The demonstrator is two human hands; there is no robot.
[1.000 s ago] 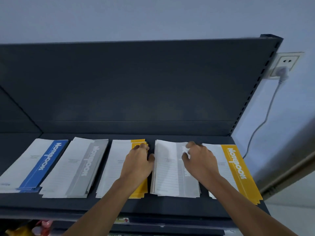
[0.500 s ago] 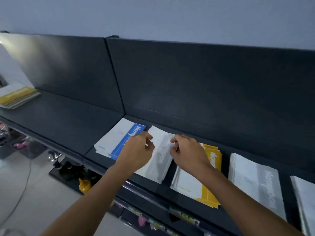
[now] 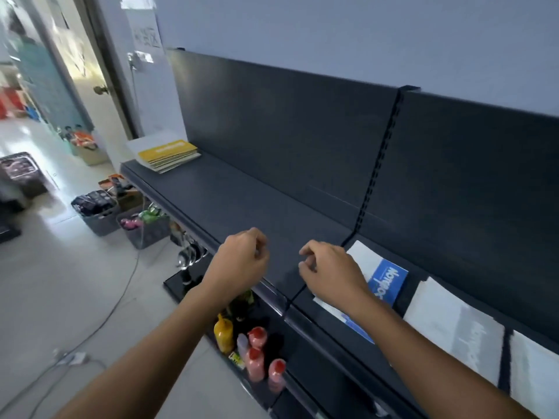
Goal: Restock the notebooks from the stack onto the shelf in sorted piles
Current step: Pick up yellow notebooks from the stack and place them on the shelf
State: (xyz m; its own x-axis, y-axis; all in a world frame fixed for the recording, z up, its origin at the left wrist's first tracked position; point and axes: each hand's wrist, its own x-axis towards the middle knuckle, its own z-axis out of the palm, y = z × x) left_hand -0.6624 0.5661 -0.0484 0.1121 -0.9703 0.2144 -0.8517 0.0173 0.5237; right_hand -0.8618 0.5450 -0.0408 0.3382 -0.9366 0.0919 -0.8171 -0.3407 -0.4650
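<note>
Two empty hands: left (image 3: 242, 261), right (image 3: 329, 270), above shelf (image 3: 242, 201).

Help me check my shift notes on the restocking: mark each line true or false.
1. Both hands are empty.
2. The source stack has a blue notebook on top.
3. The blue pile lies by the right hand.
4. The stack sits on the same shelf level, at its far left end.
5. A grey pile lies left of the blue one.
1. True. The left hand and right hand are loosely curled over the shelf and hold nothing.
2. False. The stack has a yellow-banded notebook on top.
3. True. The blue pile is partly hidden under the right hand and wrist.
4. True.
5. False. The grey pile lies to the right of the blue one; left of it the shelf is bare.
</note>
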